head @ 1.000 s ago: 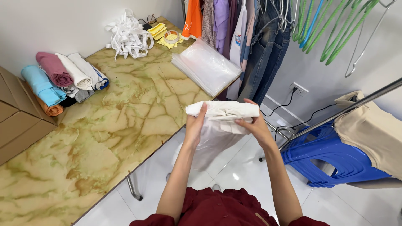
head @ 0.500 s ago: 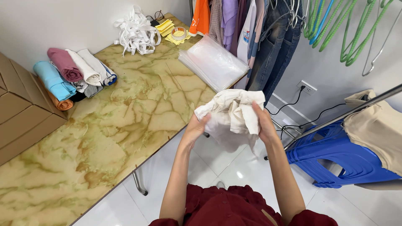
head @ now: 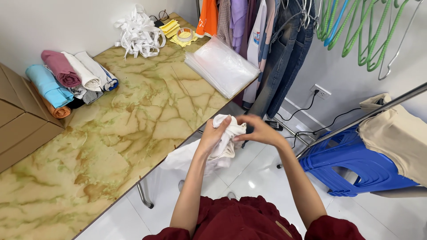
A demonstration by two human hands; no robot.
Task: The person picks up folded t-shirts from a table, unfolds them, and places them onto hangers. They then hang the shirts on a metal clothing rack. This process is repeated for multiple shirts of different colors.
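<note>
Two hands, left grip (head: 212, 135) and right grip (head: 258, 130), both pinching white garment (head: 224, 142), bunched midair just off marbled worktop (head: 133, 133) edge. Mid-fold, looks like; probably needs smoothing flat on worktop before rolling.

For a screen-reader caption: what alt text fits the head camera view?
Both hands, left hand and right hand, bunch a white cloth beside a marbled table. On it lie rolled cloths and clear plastic bags; clothes hang behind.
</note>
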